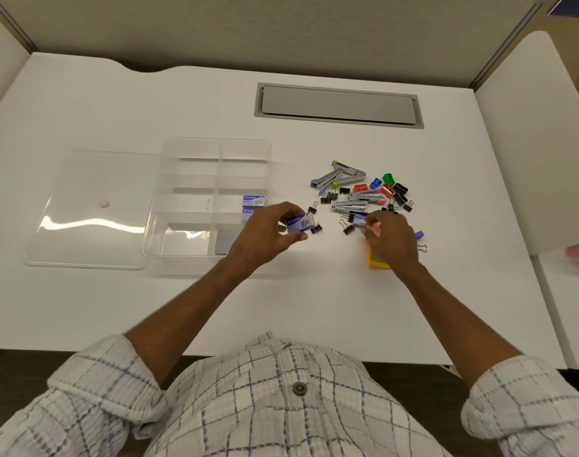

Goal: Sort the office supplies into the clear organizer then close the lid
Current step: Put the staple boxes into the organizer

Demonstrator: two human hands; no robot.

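A clear divided organizer (169,199) stands left of centre, its clear lid (93,206) lying flat beside it on the left. Two blue staple boxes (254,202) lie in a right-hand compartment. My left hand (271,232) holds another blue staple box (300,222) just right of the organizer. My right hand (388,237) pinches a further blue staple box (360,220) at the near edge of a pile of staplers (342,176), black binder clips (348,229) and coloured sharpeners (382,183).
An orange-framed item (375,260) lies partly under my right hand. A grey cable hatch (339,105) is set into the white desk at the back. Partition walls stand behind and to the right.
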